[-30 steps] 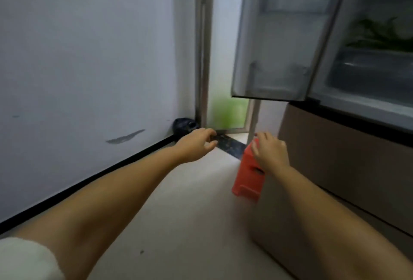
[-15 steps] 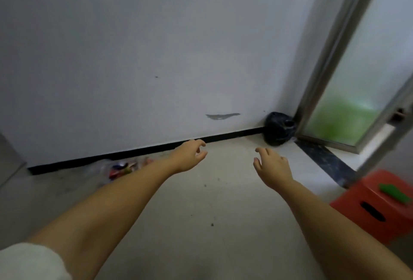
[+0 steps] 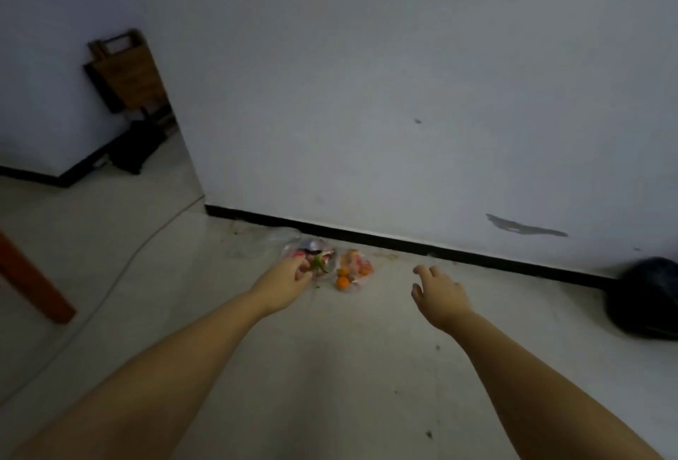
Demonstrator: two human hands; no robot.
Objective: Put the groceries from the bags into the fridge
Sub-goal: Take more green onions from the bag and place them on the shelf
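Two bare forearms reach forward over a pale tiled floor (image 3: 330, 368) toward the foot of a white wall (image 3: 367, 92) edged with a black skirting strip. Against that strip lie two clear plastic grocery bags, side by side and touching. The left bag (image 3: 310, 250) is crumpled and holds red items and something green; its contents are too blurred to name. The right bag (image 3: 354, 269) holds small round orange fruits, one resting at its near edge.

The left hand (image 3: 290, 278) is at the near side of the left bag, fingers curled loosely over it; whether it has actually gripped the plastic cannot be told. The right hand (image 3: 438, 292) hovers to the right of the orange bag, well apart from it, fingers spread and empty. A dark rounded bag (image 3: 645, 298) sits by the wall at far right.
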